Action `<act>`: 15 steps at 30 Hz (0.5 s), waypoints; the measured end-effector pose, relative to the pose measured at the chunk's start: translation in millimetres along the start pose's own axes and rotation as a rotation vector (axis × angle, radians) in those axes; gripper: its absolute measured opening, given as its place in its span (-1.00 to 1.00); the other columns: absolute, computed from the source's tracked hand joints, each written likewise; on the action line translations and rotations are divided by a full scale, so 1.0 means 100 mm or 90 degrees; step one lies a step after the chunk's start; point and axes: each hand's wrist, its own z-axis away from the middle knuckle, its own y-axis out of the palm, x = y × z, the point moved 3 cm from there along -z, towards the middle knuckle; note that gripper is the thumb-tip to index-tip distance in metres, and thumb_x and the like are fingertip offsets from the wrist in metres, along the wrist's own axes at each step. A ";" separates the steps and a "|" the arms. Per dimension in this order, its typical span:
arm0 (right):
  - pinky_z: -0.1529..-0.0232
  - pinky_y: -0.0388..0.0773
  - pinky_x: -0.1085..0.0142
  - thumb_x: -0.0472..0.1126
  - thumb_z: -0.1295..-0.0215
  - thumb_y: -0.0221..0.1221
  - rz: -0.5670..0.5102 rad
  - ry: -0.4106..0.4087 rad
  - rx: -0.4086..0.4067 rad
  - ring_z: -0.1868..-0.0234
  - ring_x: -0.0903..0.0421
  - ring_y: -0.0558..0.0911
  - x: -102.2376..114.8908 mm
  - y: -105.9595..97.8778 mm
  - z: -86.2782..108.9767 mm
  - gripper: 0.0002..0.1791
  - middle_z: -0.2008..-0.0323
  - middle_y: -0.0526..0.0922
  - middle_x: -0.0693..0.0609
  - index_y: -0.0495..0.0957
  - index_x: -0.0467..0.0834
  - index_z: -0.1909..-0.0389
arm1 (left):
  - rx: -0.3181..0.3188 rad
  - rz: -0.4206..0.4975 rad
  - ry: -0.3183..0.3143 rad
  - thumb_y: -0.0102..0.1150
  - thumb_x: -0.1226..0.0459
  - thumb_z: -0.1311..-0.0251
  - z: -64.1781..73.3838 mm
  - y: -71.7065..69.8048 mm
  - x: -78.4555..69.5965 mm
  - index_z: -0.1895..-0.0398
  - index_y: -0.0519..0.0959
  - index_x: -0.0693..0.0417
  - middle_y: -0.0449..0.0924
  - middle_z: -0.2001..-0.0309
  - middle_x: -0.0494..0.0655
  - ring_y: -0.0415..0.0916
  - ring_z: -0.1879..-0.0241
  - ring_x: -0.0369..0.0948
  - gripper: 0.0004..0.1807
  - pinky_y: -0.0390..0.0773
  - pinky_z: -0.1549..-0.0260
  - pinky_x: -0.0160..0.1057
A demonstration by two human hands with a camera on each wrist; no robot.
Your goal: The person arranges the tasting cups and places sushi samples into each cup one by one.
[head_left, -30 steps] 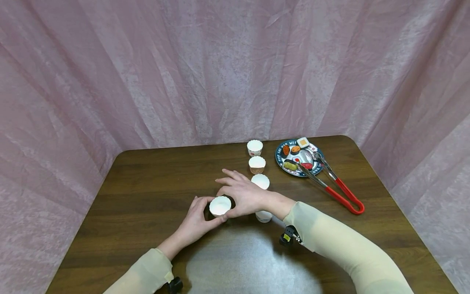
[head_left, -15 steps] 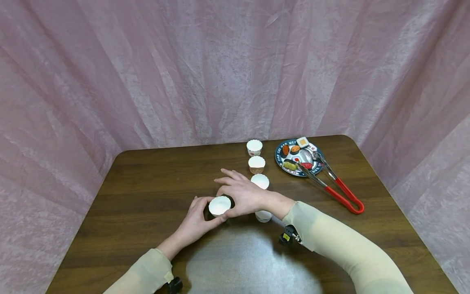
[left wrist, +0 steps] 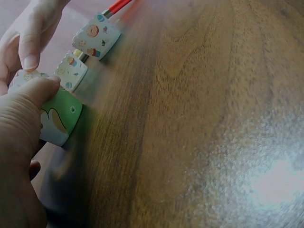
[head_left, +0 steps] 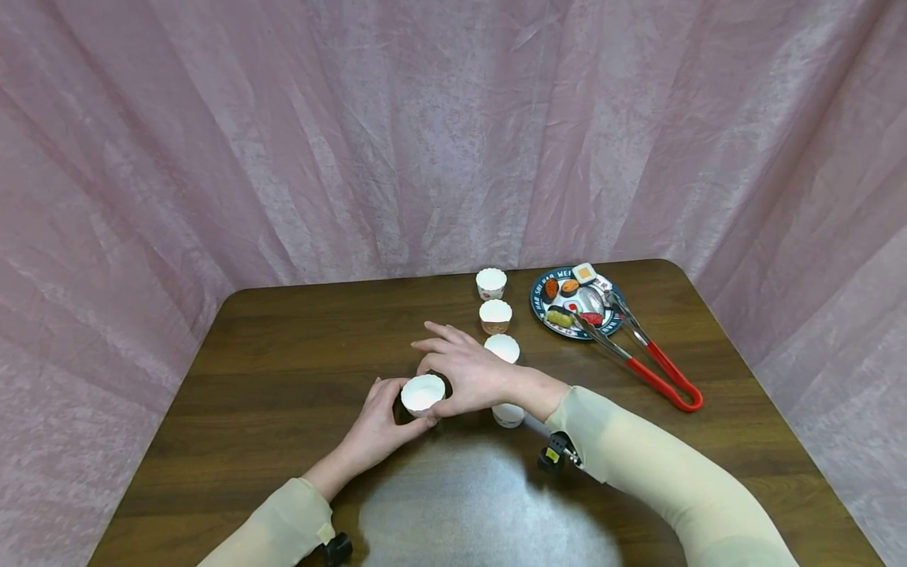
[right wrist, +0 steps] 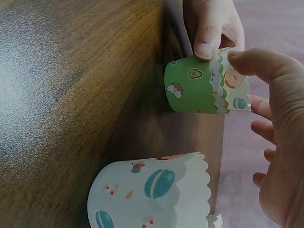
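My left hand (head_left: 386,421) grips a green paper baking cup (right wrist: 190,85) with avocado prints, its thumb against the cup's side. Nested inside it is a white paper cup (right wrist: 240,90) with doughnut and macaron prints, its scalloped rim sticking out above the green one. My right hand (head_left: 471,378) pinches this inner cup at the rim, the other fingers spread out behind. In the head view the nested cups stand upright, with a white inside facing up. The right forearm passes in front of a row of paper cups (head_left: 501,349) and hides part of it.
Several cups, including a far one (head_left: 491,283) and a near one (head_left: 509,415), line up right of my hands. Beyond them lies a blue-rimmed plate (head_left: 540,311) with toy sushi. Red-handled tongs (head_left: 666,386) rest across it. A pink curtain (head_left: 397,142) hangs behind the table.
The nested cups and the right fingers have shifted very slightly left and away from me. Both hands keep their hold; the other cups, plate and tongs stay put.
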 end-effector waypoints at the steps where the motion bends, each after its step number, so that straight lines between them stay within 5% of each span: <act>1: -0.55 -0.13 -0.09 0.24 -0.05 0.46 0.000 -0.002 -0.002 -0.62 -0.11 -0.08 0.00 0.00 0.00 -0.46 -0.48 0.34 -0.03 0.62 0.06 0.01 | -0.001 0.000 0.001 0.48 -0.17 -0.10 0.00 0.00 0.00 -0.24 0.49 -0.03 0.54 -0.15 -0.23 0.16 -0.42 -0.03 -0.27 -0.21 -0.50 0.17; 15: -0.55 -0.11 -0.05 0.22 -0.06 0.45 -0.028 -0.015 -0.021 -0.62 -0.04 -0.09 -0.01 -0.14 0.00 -0.49 -0.49 0.34 -0.02 0.61 0.08 0.03 | -0.011 -0.007 0.007 0.53 -0.08 -0.08 0.01 0.00 -0.02 -0.25 0.49 -0.01 0.55 -0.15 -0.20 0.21 -0.37 -0.01 -0.28 -0.17 -0.50 0.18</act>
